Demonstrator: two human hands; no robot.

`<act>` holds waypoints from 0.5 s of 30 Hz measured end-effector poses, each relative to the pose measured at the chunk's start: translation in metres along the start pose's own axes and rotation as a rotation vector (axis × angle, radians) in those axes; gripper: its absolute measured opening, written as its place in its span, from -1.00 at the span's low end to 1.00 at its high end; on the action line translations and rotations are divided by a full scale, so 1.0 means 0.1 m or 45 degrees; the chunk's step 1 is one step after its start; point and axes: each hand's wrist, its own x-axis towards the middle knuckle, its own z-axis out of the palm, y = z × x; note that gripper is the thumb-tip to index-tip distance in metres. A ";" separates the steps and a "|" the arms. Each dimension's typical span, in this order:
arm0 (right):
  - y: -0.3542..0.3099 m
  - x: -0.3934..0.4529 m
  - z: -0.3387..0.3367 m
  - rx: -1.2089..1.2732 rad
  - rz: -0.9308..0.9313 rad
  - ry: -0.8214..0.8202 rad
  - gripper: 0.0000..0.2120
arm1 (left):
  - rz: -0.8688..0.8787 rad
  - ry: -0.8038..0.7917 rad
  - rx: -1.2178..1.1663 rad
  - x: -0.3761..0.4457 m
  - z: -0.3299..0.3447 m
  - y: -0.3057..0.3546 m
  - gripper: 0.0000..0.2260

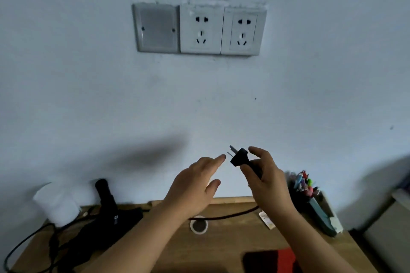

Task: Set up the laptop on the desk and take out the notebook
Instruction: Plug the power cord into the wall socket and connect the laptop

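My right hand [264,175] grips a black power plug [239,158] with its metal prongs pointing up and left toward the wall. Its dark cable [226,215] trails down to a round cable hole [198,225] in the wooden desk [233,241]. My left hand [195,184] is held up beside the plug, fingers apart, its fingertip close to the prongs. Two white wall sockets [201,30] [244,31] sit high on the wall above both hands. No laptop or notebook is clearly visible; a red and dark object [273,261] lies at the desk's near edge.
A grey blank plate [156,27] is left of the sockets. On the desk's left are a white roll [56,204], a black device [111,208] and tangled black cords [28,241]. A pen holder [310,195] stands at the right, with a small paper slip [267,219] nearby.
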 end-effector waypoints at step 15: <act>-1.77 1.14 0.29 0.169 -0.342 0.367 -0.83 | -0.084 0.557 0.311 0.47 -1.28 -0.51 -0.62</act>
